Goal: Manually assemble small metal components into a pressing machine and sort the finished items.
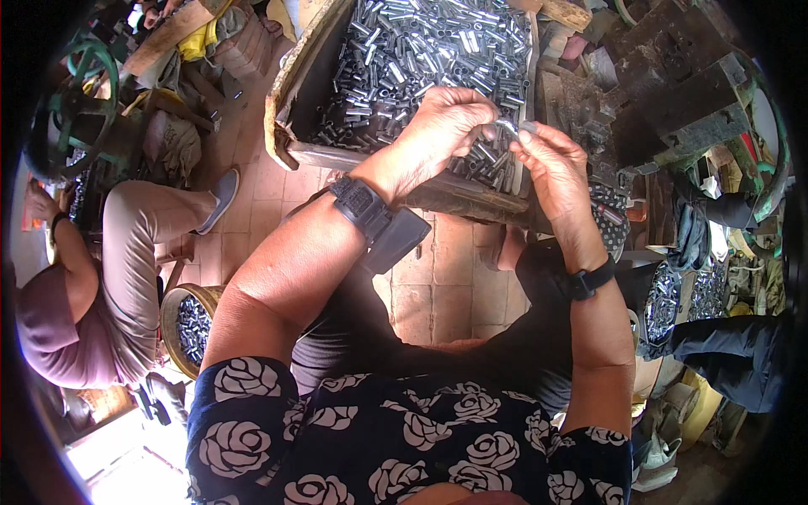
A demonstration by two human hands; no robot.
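Both my hands are raised over the near edge of a wooden tray (370, 160) heaped with short shiny metal tubes (396, 71). My left hand (446, 126) is closed, its fingertips pinching a small shiny metal piece (507, 126). Just to the right, my right hand (551, 164) is closed too, thumb and fingers meeting at the other end of that piece. The fingers cover much of it, so its full shape cannot be made out. Loose tubes lie in the tray directly below.
Dark, heavy metal machinery (673, 101) stands at the right. On the left a seated person (143, 236) works near a green handwheel (88, 76). A round tub (172, 337) of metal pieces sits by my left elbow; more pieces (665, 299) lie at the right.
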